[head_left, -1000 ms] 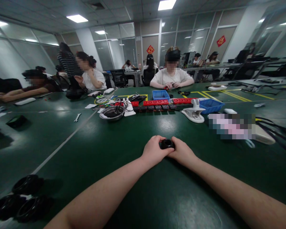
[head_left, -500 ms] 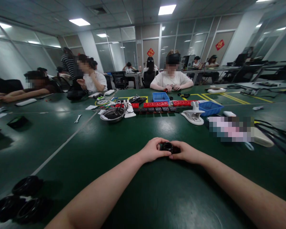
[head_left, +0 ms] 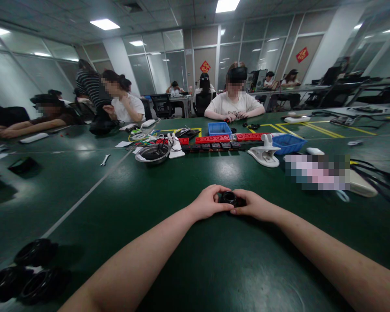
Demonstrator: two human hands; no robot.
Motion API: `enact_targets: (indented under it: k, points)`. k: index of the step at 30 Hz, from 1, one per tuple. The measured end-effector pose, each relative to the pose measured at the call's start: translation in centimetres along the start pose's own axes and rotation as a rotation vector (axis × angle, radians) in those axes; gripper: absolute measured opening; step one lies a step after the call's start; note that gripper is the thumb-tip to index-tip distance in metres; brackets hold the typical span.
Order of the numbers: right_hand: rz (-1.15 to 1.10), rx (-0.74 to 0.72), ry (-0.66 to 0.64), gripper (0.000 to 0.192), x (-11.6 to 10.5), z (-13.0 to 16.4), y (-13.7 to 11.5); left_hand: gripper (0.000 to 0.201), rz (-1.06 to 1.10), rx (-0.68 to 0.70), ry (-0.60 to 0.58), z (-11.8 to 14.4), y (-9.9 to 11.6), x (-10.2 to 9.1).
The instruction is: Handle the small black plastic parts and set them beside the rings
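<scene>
Holding a black ring (head_left: 229,204) in the fingers of the left hand (head_left: 210,203) and the right hand (head_left: 254,205), grasping its left side with the one and its right side with the other. Crossing its near side with both thumbs. Showing its hole upward between the hands; cannot tell whether resting on the green surface (head_left: 182,182) or held just above it. Facing a metal bowl (head_left: 152,162), red power strips (head_left: 212,139) and a white clip (head_left: 265,152), all well beyond the hands. Having three more black rings (head_left: 44,284) well apart at the lower left.

Red diamond sign (head_left: 302,55), right: "福"; centre sign (head_left: 205,66) illegible.
</scene>
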State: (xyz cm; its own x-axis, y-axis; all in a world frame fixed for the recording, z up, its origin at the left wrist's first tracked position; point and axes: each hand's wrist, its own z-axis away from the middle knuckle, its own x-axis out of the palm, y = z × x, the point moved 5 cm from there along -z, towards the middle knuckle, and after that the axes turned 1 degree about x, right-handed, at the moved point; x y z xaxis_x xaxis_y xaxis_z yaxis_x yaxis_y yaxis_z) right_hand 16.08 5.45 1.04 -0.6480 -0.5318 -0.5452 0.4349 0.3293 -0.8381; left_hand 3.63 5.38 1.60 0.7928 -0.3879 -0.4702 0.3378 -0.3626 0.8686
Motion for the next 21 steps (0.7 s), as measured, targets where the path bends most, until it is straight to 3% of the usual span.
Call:
enact_targets:
  k: [13,21]
  points:
    - [0.049,0.035,0.034,0.029,-0.11,-0.06,0.19,0.047,-0.065,-0.042,0.045,0.14,0.39,-0.05]
    - [0.403,0.139,0.321,0.026,0.13,-0.09,0.1,0.041,-0.236,-0.118,0.305,0.71,0.71,-0.08]
